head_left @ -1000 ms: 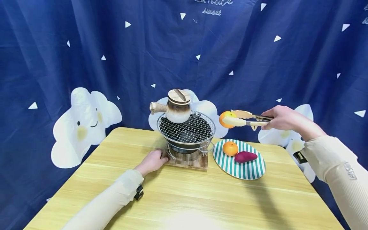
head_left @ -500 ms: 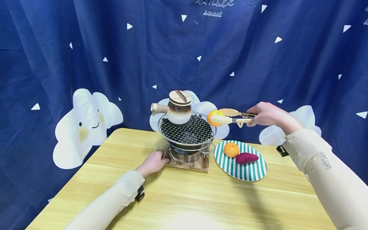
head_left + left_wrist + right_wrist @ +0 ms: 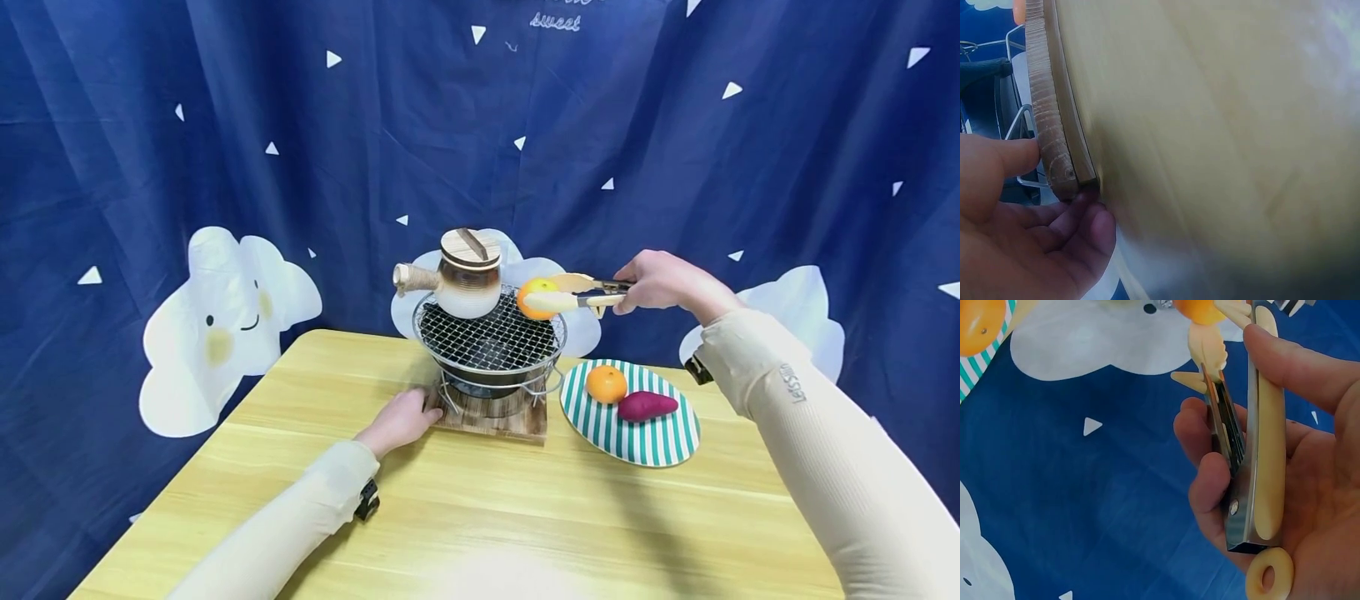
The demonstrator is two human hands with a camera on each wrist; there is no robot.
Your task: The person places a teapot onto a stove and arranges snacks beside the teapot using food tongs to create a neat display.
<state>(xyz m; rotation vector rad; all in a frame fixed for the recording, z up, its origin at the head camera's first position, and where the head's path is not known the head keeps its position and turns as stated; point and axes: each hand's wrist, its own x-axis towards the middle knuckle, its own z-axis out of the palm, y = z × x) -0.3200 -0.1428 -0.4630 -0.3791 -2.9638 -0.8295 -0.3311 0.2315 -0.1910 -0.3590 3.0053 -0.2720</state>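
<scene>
Tongs (image 3: pixel 1269 450): in my right hand (image 3: pixel 663 282), tips clamped on an orange (image 3: pixel 538 297).
Orange: just ahead of the grip, further left than a second ago; the carry now reaches the grill (image 3: pixel 483 340).
Board (image 3: pixel 495 423): my left hand (image 3: pixel 400 421) pinches its corner.

Shiny metal-and-plastic tongs (image 3: pixel 1269 450), rough wooden base (image 3: pixel 491 425)

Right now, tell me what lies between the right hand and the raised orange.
A pair of tongs spans that stretch: the right hand grips one end, and the other end holds the orange. The head view shows it.
</scene>
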